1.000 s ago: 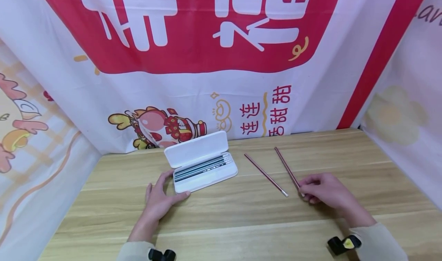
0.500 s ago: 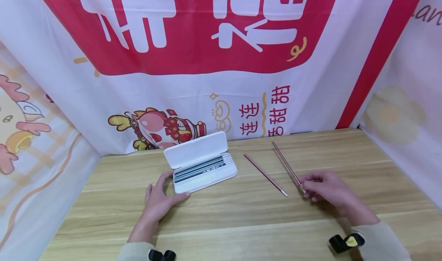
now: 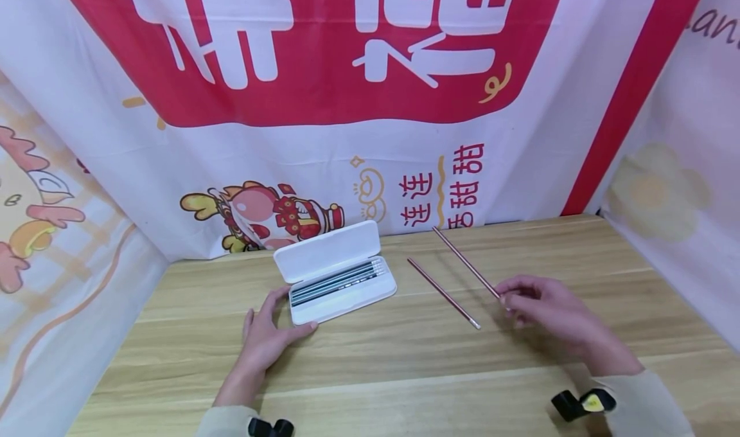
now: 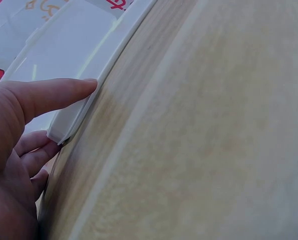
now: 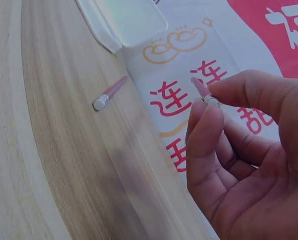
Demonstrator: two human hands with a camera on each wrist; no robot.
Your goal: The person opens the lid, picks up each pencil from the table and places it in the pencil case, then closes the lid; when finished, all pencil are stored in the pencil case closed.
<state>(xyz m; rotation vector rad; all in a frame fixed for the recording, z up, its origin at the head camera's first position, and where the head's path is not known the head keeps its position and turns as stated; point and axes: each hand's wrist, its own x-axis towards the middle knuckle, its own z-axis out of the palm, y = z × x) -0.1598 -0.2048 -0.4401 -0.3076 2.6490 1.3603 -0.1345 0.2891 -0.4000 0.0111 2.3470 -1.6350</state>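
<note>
In the head view, my left hand (image 3: 267, 337) holds the left end of a white pencil case (image 3: 361, 295), thumb at its front edge and fingers at its far left corner. The case lies with its lid (image 3: 328, 252) raised. Several dark green striped pencils (image 3: 332, 284) lie inside, white erasers toward the right. My right hand (image 3: 546, 308) pinches a dark red pencil (image 3: 465, 258) by its eraser end between thumb and fingers; in the right wrist view this pencil (image 5: 201, 89) is raised off the wood. A second red pencil (image 3: 442, 292) lies between case and right hand.
A wooden tabletop (image 3: 393, 385) carries everything. Printed white-and-red cloth (image 3: 324, 148) hangs along the back edge, close behind the case lid. More cloth stands at the left (image 3: 87, 244) and right (image 3: 682, 250) sides.
My right hand has lifted its red pencil off the table and moved slightly up the view; the pencil's far end has swung left. The left hand and the case have stayed put.
</note>
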